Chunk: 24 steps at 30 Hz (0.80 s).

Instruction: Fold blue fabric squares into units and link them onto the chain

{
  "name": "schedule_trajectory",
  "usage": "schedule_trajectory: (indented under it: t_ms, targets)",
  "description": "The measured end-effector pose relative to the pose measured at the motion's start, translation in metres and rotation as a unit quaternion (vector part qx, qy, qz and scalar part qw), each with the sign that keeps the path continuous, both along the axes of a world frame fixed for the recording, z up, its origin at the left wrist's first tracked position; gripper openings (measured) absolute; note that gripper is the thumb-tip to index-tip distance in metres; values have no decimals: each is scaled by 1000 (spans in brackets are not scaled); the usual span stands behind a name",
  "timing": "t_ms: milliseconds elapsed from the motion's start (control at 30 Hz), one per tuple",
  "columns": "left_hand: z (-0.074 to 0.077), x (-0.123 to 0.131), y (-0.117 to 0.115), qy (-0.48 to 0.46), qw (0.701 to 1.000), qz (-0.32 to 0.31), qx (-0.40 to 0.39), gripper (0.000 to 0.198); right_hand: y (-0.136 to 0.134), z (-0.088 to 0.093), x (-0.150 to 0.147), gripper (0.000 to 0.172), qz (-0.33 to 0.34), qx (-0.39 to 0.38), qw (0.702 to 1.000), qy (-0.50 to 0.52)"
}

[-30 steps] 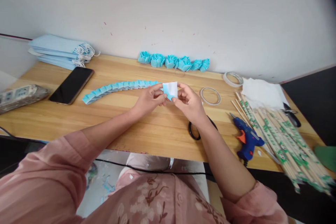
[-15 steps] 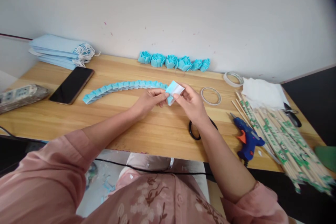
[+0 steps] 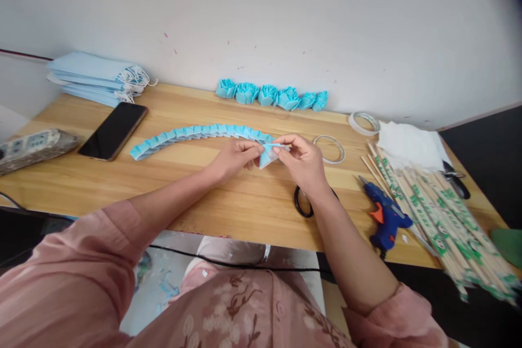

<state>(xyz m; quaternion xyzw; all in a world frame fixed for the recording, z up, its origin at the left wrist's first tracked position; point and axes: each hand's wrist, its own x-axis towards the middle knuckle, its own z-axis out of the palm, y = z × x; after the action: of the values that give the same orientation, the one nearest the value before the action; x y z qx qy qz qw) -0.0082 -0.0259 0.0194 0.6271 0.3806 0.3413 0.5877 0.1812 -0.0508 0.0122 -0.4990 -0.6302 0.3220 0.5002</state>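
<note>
A small piece of light blue paper (image 3: pixel 267 156), folded to a downward-pointing triangle, is pinched between both hands above the table. My left hand (image 3: pixel 238 155) grips its left corner with thumb and finger. On the other side, my right hand (image 3: pixel 300 159) closes on the upper right edge, the thumb on the near face. Just behind the hands, a curved row of folded blue pieces (image 3: pixel 196 133) lies on the table, its right end close to the fingers. Scissors with black handles (image 3: pixel 302 204) lie partly hidden under my right forearm.
Several blue paper roses (image 3: pixel 268 95) line the wall. Two tape rolls (image 3: pixel 362 123), white sheets (image 3: pixel 410 144), wrapped chopsticks (image 3: pixel 440 212) and a blue glue gun (image 3: pixel 385 217) are at right. At left are a phone (image 3: pixel 113 130), stacked blue masks (image 3: pixel 93 79) and a power strip (image 3: pixel 36 147).
The blue paper went from an open, partly creased piece to a folded triangle pointing down. My right hand shifted slightly right and down, its fingers now along the top edge.
</note>
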Motion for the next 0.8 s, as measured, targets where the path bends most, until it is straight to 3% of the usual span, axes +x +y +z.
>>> schedule_trajectory:
  t_ms: [233,500,800]
  targets:
    - [-6,1,2,-64,996,23,-65,33,-1,3,0,19,29,37,999,-23]
    - [-2,0,2,-35,999,-1,-24,39,0,2,-1,18,26,27,999,-28]
    - [-6,1,2,-47,998,33,-28,38,-1,2,1,24,36,9,999,-20]
